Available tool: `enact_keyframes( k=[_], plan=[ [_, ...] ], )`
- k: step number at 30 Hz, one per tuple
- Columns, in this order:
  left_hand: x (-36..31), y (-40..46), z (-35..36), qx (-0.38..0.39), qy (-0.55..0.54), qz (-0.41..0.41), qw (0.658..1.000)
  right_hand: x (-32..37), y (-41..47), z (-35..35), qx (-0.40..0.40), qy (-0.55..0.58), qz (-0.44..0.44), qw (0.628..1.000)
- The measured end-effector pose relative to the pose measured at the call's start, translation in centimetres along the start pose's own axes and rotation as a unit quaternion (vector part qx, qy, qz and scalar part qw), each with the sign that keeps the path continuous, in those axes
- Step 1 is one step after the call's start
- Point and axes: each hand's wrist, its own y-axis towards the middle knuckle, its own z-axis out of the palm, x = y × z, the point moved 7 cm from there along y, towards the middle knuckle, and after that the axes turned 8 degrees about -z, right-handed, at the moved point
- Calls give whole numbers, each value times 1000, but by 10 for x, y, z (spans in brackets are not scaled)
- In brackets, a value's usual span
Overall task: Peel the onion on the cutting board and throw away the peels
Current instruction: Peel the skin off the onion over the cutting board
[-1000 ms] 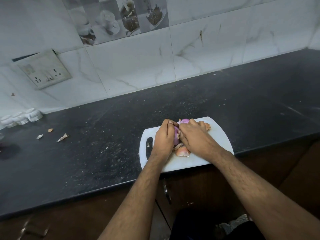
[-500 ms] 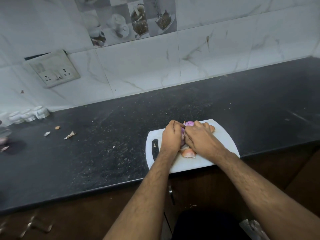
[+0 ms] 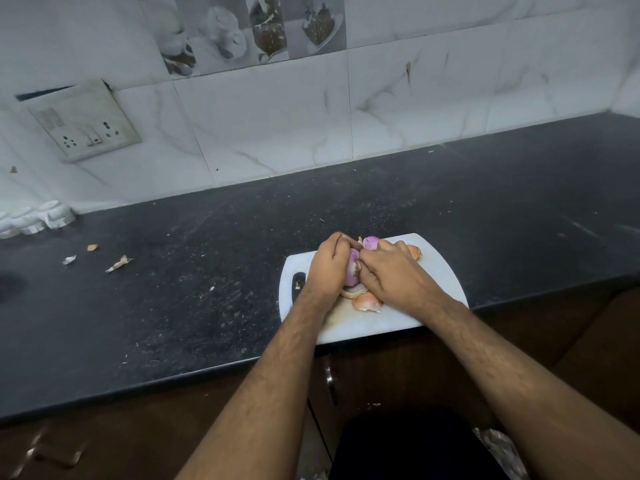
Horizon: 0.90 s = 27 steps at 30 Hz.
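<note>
Dim, soft light; warped, blurred edges

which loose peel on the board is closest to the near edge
The curled orange peel lying just below the hands, toward the person. The other loose peel sits at the board's far side, past the right hand.

My left hand [image 3: 327, 268] grips the purple onion [image 3: 352, 270] over the white cutting board [image 3: 440, 271], and my right hand [image 3: 391, 275] pinches at its skin. Loose peels [image 3: 367, 302] lie on the board near my wrists. More scraps [image 3: 119, 264] sit far left on the black counter [image 3: 207, 271].
</note>
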Motion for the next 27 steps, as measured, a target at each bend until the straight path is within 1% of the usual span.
enact_keyframes(
  k=[4,9,11,12,15,17,20,27],
  plan=[
    [5,-2,-2,-9,-21,14,1000,-4,-3,-5,-54,-21,25,998],
    [6,0,-2,-16,-37,2,999,-8,-3,0,-49,-64,24,996],
    [5,0,-1,-16,-34,4,999,-7,-3,-1,-55,-54,22,997],
    [5,-1,0,-14,-32,5,999,-7,-3,-1,-57,-31,20,998],
    [4,-2,1,-8,-31,8,999,-7,-1,-3,-65,43,-4,997],
    [3,-1,2,2,-27,14,1000,-6,0,-3,-66,54,-28,996],
    [5,3,4,19,-23,16,999,-3,0,-1,-62,36,-59,996],
    [7,5,4,28,-18,9,999,-1,3,3,-27,-18,-91,995]
  ],
)
